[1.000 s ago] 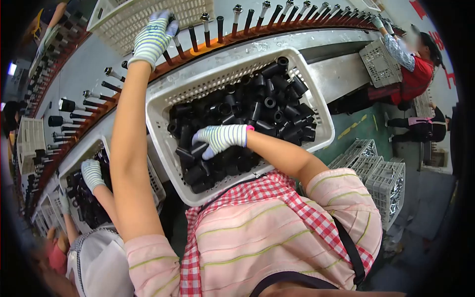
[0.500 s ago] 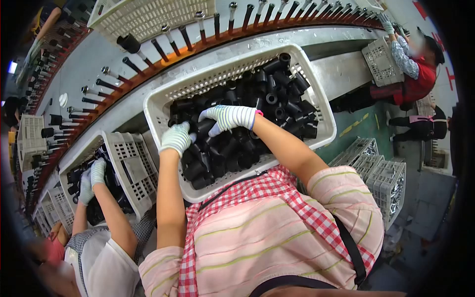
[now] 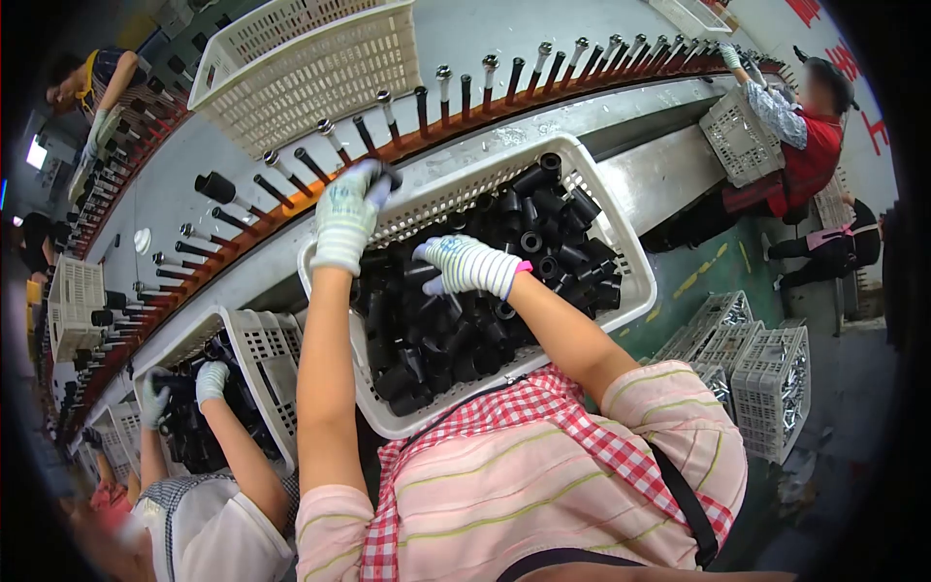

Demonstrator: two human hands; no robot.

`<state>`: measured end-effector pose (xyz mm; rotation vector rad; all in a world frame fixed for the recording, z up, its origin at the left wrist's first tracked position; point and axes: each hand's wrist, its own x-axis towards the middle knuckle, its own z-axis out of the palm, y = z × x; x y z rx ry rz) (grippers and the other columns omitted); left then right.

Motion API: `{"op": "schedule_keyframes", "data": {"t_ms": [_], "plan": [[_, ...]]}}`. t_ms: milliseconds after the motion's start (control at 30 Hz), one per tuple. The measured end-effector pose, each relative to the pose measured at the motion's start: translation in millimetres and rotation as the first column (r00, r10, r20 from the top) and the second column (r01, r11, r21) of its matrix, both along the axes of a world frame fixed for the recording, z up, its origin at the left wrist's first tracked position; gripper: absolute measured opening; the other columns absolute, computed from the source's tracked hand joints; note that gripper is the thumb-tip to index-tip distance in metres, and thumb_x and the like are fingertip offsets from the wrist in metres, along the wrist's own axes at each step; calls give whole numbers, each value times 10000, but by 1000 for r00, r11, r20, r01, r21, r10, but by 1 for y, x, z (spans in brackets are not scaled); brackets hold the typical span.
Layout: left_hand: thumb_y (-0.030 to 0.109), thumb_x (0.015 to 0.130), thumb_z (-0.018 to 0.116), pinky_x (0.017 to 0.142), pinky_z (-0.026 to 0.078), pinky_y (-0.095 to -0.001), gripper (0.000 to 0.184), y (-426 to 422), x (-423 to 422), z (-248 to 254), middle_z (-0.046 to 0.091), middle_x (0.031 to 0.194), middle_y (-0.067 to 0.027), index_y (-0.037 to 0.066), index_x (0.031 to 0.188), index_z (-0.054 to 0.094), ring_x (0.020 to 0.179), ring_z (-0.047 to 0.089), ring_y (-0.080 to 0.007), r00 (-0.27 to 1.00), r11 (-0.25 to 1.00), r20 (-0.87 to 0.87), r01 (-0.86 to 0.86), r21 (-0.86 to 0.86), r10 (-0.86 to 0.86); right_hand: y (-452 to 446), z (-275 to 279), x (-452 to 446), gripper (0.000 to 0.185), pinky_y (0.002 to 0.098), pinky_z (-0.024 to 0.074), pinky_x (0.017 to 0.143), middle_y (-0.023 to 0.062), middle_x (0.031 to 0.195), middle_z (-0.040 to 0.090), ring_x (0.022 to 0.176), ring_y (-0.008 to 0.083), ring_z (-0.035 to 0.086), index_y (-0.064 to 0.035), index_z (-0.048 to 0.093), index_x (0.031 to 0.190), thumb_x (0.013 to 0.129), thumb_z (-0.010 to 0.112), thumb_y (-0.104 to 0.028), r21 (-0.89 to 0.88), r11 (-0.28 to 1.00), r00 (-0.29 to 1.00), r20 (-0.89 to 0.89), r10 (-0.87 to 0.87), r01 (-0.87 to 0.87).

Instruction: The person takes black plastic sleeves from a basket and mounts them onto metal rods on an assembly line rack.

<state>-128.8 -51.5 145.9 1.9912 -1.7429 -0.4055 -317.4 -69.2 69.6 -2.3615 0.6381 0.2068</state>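
Observation:
My left hand [image 3: 347, 215], in a white striped glove, is closed on a short black plastic sleeve [image 3: 389, 178] above the crate's far edge, close to the row of upright rods. My right hand [image 3: 472, 265], gloved alike, is down among the loose black sleeves [image 3: 529, 242] with thumb and fingers bent around one of them; that piece is partly hidden. The white plastic crate [image 3: 635, 267] holding the sleeves stands in front of my body. Along the conveyor rail [image 3: 427, 144], black rods [image 3: 421, 112] and silver-topped rods [image 3: 444, 89] stand upright in a curved line.
A large white crate [image 3: 320, 82] sits behind the rail. To the left, a co-worker's gloved hands [image 3: 210, 382] work in another crate [image 3: 262, 364] of black parts. A worker in a red vest [image 3: 813, 145] stands at the right. Stacked crates [image 3: 771, 388] are on the floor.
My left hand has risen from the pile toward the rail with a black sleeve. The right hand stays low over the pile. The co-worker's hands at left have moved apart.

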Motion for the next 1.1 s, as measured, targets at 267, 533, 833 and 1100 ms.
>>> {"op": "schedule_keyframes", "data": {"t_ms": [267, 533, 833, 1100], "plan": [[305, 884, 519, 866, 462, -402, 319, -146, 13, 8, 621, 1062, -168, 84, 1098, 601, 986, 585, -341, 995, 860, 56, -45, -508, 86, 7, -12, 3, 577, 419, 442, 882, 183, 1088, 581, 1036, 347, 553, -41, 520, 1190, 733, 676, -356, -6, 999, 999, -15, 50, -50], [229, 873, 508, 798, 473, -449, 253, -127, 38, 22, 621, 1036, -174, 96, 1074, 586, 944, 587, -365, 855, 976, 486, 216, -12, -183, 2, -4, 6, 568, 413, 443, 878, 182, 1096, 575, 1034, 346, 550, -24, 515, 1181, 741, 672, -348, 32, 999, 999, 42, 21, -22], [301, 894, 478, 823, 467, -442, 315, -77, 103, -7, 584, 1120, -176, 100, 1126, 549, 996, 565, -364, 922, 964, 320, -152, -218, 218, 4, 8, 11, 634, 302, 440, 891, 90, 1089, 589, 992, 179, 563, 38, 430, 1266, 784, 696, -278, 792, 609, 668, 432, -606, 39], [218, 873, 536, 855, 450, -353, 421, 12, 21, -19, 556, 1076, -177, 79, 1262, 456, 943, 579, -285, 948, 927, -317, -87, -365, -36, -8, -5, 8, 596, 310, 424, 945, 61, 1158, 568, 1077, 165, 541, -4, 433, 1276, 791, 700, -225, 925, 285, 502, 376, -779, -251]]}}
